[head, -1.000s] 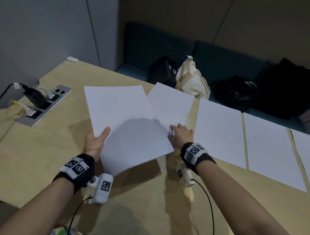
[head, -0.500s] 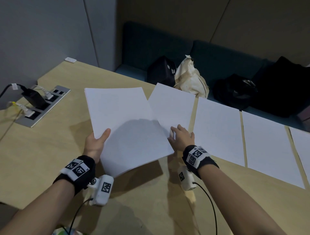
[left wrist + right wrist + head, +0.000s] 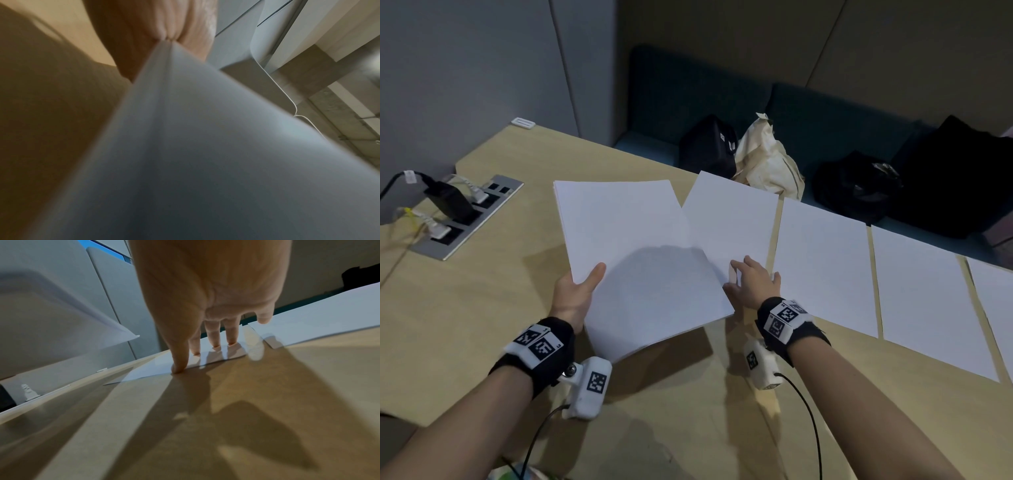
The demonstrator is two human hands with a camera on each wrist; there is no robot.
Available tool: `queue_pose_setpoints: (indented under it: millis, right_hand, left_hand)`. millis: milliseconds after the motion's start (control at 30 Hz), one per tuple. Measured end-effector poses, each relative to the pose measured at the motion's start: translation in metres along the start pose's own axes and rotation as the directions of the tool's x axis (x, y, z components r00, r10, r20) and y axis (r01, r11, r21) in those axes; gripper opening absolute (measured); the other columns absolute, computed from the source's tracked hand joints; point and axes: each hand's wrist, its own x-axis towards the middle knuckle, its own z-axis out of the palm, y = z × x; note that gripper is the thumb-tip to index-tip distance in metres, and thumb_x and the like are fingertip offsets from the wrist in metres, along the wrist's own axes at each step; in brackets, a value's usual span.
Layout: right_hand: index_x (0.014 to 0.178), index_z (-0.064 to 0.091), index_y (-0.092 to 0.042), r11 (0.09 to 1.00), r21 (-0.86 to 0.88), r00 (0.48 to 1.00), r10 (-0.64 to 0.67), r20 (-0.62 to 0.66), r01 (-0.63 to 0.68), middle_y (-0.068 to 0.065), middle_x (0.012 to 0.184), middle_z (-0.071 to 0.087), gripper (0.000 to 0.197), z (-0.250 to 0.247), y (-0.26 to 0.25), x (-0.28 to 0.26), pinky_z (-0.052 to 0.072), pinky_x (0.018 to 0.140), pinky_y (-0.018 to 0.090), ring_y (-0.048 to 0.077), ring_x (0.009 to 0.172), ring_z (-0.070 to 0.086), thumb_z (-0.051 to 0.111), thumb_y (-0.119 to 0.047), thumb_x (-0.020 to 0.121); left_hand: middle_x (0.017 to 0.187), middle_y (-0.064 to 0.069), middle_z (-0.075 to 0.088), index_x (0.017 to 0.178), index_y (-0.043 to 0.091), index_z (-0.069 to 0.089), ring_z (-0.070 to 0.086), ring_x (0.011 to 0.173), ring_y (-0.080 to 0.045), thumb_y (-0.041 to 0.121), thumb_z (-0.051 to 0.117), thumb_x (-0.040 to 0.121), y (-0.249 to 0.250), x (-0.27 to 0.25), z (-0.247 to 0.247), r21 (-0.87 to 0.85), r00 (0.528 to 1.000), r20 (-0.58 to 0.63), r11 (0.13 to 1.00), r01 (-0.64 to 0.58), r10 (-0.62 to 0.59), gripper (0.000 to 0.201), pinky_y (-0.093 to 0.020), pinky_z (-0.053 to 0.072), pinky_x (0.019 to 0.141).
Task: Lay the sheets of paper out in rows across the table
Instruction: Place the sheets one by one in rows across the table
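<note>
My left hand (image 3: 575, 291) grips a thick stack of white paper (image 3: 633, 260) by its left edge and holds it above the table; the left wrist view shows the stack's underside (image 3: 205, 154) filling the frame. My right hand (image 3: 751, 282) rests with straight fingers (image 3: 213, 337) on the near edge of a single sheet (image 3: 729, 219) lying on the table, partly hidden under the stack. Three more sheets lie in a row to the right: (image 3: 825, 263), (image 3: 928, 301) and one cut off by the frame edge (image 3: 996, 308).
A wooden table (image 3: 465, 308) holds a power socket panel (image 3: 462, 219) with plugs and cables at the left. Beyond the far edge a bench carries a black bag (image 3: 709, 147), a cream tote bag (image 3: 767, 161) and dark bags (image 3: 859, 185).
Almost nothing has moved. My right hand has stayed on the sheet's near edge, and the left hand still holds the stack in the same place.
</note>
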Motion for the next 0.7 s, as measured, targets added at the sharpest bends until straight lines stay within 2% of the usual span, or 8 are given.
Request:
queue_pose_setpoints:
  millis: [167, 400, 567, 633, 700]
  right_hand:
    - [0.139, 0.039, -0.025, 1.0, -0.01, 1.0, 0.007, 0.018, -0.007, 0.002, 0.149, 0.033, 0.05, -0.002, 0.001, -0.003, 0.006, 0.113, 0.057, 0.021, 0.14, 0.029, 0.051, -0.037, 0.092]
    - [0.14, 0.038, -0.025, 1.0, -0.015, 0.999, 0.019, 0.032, -0.019, 0.004, 0.149, 0.033, 0.051, -0.006, -0.001, -0.005, 0.005, 0.114, 0.056, 0.021, 0.14, 0.029, 0.051, -0.037, 0.092]
    - [0.138, 0.041, -0.025, 0.999, 0.022, 0.999, 0.03, 0.041, -0.031, 0.005, 0.151, 0.033, 0.05, -0.007, 0.001, -0.001, 0.007, 0.113, 0.057, 0.022, 0.139, 0.032, 0.052, -0.037, 0.091]
    - [0.136, 0.044, -0.022, 0.994, 0.107, 0.999, 0.039, -0.006, -0.038, 0.005, 0.151, 0.035, 0.046, -0.007, 0.002, 0.001, 0.013, 0.114, 0.053, 0.022, 0.137, 0.035, 0.05, -0.032, 0.092]
    - [0.128, 0.054, -0.015, 0.971, 0.238, 0.991, 0.056, -0.122, -0.026, 0.007, 0.141, 0.049, 0.036, -0.011, -0.002, 0.001, 0.027, 0.111, 0.044, 0.024, 0.127, 0.047, 0.046, -0.024, 0.094]
  left_hand:
    - [0.126, -0.016, 0.059, 0.122, -0.003, 0.055, 0.057, 0.107, -0.026, 0.014, 0.057, 0.089, -0.002, 0.0, 0.001, -0.003, 1.0, 0.011, 1.0, 0.006, -0.006, 0.037, -0.032, 0.042, 0.092]
    - [0.126, -0.02, 0.059, 0.123, -0.005, 0.054, 0.057, 0.107, -0.027, 0.013, 0.057, 0.089, 0.0, -0.001, 0.003, 0.01, 1.0, 0.021, 1.0, 0.0, -0.001, 0.038, -0.033, 0.042, 0.09]
    - [0.123, -0.017, 0.06, 0.122, -0.004, 0.055, 0.056, 0.102, -0.022, 0.014, 0.057, 0.089, 0.001, -0.002, 0.003, 0.019, 1.0, 0.028, 1.0, -0.01, 0.01, 0.038, -0.031, 0.041, 0.087]
    - [0.124, -0.018, 0.06, 0.122, -0.004, 0.055, 0.058, 0.104, -0.024, 0.014, 0.058, 0.089, 0.001, -0.001, 0.003, 0.016, 1.0, 0.026, 1.0, -0.008, 0.008, 0.037, -0.032, 0.043, 0.089]
    - [0.123, -0.018, 0.061, 0.121, -0.003, 0.056, 0.058, 0.104, -0.024, 0.015, 0.058, 0.089, 0.001, -0.001, 0.002, 0.008, 1.0, 0.027, 1.0, -0.007, 0.006, 0.037, -0.032, 0.043, 0.088]
